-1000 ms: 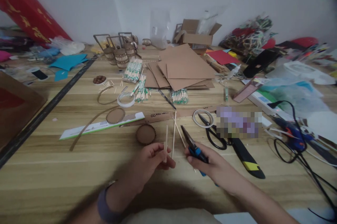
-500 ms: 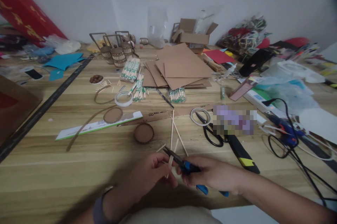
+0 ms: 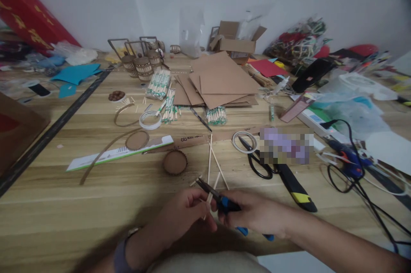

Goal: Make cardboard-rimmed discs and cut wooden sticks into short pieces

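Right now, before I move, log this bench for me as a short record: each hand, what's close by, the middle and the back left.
Left hand: pinching thin wooden sticks
Right hand: gripping blue-handled pliers
Plier jaws: at the sticks; whether closed on them, can't tell
Beyond left hand: round brown piece with raised rim
Beyond right hand: black-handled scissors, pale tape ring
Middle: overlapping cardboard sheets
Back left: small lidded baskets with tall handles

2 hands (image 3: 188,209) (image 3: 253,212), 1 pair of pliers (image 3: 224,203)
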`<state>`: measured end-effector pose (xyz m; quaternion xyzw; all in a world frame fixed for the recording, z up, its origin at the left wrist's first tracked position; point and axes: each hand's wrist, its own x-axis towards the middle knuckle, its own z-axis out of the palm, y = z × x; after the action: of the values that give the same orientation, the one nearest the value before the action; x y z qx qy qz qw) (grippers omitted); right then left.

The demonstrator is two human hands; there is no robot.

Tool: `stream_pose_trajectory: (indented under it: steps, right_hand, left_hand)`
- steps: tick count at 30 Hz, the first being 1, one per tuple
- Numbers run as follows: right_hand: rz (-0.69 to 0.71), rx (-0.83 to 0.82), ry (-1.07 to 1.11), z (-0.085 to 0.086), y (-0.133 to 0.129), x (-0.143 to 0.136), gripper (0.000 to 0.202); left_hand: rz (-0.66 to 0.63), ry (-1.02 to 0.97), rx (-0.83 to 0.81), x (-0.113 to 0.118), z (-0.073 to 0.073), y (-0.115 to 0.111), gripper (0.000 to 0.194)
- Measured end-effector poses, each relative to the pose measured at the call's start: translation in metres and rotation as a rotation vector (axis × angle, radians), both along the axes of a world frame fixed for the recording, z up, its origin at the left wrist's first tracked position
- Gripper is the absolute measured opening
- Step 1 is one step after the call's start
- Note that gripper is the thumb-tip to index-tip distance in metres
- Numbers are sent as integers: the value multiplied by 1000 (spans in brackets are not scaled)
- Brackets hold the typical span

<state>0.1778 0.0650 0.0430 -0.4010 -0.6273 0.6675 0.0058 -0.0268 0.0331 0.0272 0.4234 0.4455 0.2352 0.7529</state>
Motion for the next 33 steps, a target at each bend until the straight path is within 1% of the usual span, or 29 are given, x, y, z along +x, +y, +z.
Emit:
stream_pose_trajectory:
  steps: [3, 7, 13, 18, 21, 24, 29, 33]
  right_hand:
    - [-67, -66, -8, -2, 0, -1, 27]
    - [-83, -86, -37, -2, 0, -3, 28]
    - [-62, 30, -96, -3, -1, -6, 30]
    - [-62, 47, -147, -4, -5, -9, 27]
    - [-46, 94, -112, -2, -7, -11, 26]
    - [-37, 146, -93, -1, -10, -12, 20]
    - [-54, 205, -161, -1, -15, -14, 6]
    - [-56, 247, -200, -5, -17, -15, 4]
  left_hand:
    - [-2, -4, -9, 0, 0, 1, 20]
    - [3, 5, -5, 0, 0, 0, 22]
    - [-17, 55, 33, -2, 0, -2, 22]
    - [-26, 34, 22, -3, -1, -3, 27]
    - [-28, 45, 11, -3, -2, -5, 28]
    - [-32, 50, 14, -3, -1, -6, 29]
    - [-56, 64, 43, -4, 5, -6, 31]
    - [-50, 70, 58, -4, 5, -6, 31]
